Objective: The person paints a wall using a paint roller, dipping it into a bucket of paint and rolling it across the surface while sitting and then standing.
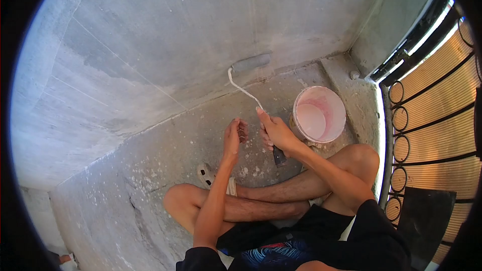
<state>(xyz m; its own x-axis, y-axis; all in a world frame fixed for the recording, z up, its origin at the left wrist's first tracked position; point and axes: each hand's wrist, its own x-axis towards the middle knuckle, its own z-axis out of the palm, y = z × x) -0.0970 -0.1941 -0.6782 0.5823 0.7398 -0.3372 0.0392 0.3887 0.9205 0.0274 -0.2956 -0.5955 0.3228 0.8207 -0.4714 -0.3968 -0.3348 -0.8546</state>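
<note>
White plastic bucket (320, 115), pink-stained inside, stood on speckled concrete floor (165, 150). Grey rendered wall (150, 35) rose behind. Black iron railing (401, 120) with ring ornaments ran at right. Pale sandal (205, 174) rested on floor.

1. The right hand (276, 133) grips the dark handle of a paint roller (251, 63), whose white wire frame runs up and away to the grey sleeve.
2. The sleeve lies against the concrete wall (175, 30), just above where it meets the floor (165, 155).
3. The left hand (233, 138) is raised just beside the right, fingers curled about a small dark object (243, 132) too small to identify.
4. A pink-stained white bucket (329, 101) stands on the floor near the right hand.
5. The person sits cross-legged, a pale sandal (205, 174) showing below the left hand.
6. A black metal railing (387, 135) runs along the right edge.
</note>
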